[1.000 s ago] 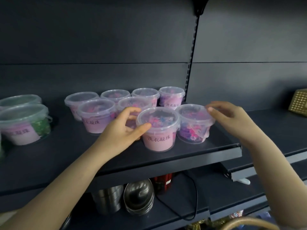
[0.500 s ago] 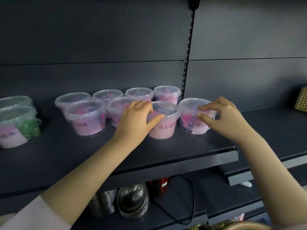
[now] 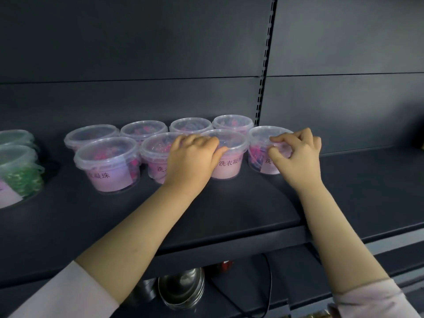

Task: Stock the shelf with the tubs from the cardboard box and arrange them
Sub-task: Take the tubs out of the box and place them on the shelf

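Several clear tubs with pink labels stand in two rows on the dark shelf [image 3: 229, 210]. My left hand [image 3: 191, 161] grips the front-row tub [image 3: 231, 157] third from the left, fingers over its lid and thumb on its side. My right hand [image 3: 298, 157] pinches the rim of the rightmost front tub [image 3: 259, 145] between thumb and fingers. Two more front tubs [image 3: 107, 164] [image 3: 156, 154] sit to the left, and the back row [image 3: 143, 130] stands against the rear panel. The cardboard box is out of view.
Two tubs with green contents [image 3: 18, 173] stand at the shelf's left end. The shelf section to the right [image 3: 371, 180] lies slightly lower. Below, a lower shelf holds stacked metal bowls [image 3: 181, 290] and a black cable [image 3: 268, 283].
Both hands have slid their tubs backward into line with the front row. My view has moved closer and slightly upward.
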